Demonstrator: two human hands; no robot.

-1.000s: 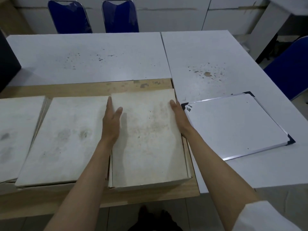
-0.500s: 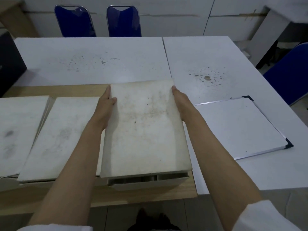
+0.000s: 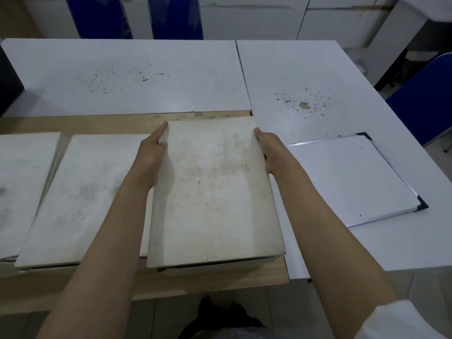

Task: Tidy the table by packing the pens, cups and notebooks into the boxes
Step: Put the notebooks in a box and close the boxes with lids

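Lid (image 3: pixel 215 192), stained off-white, gripped at both edges above its box (image 3: pixel 210 265).

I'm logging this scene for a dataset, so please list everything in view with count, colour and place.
boxes: three, off-white, lidded, side by side on the wooden table
lid: one, off-white, stained, on the rightmost box, held at both sides
wooden table: one, light brown, nearest
white tables: two, speckled, behind and to the right
whiteboard: one, white, dark corners, flat on the right table
chairs: three, blue, two at the far side, one at right
left hand: grips the lid's left edge
right hand: grips its right edge
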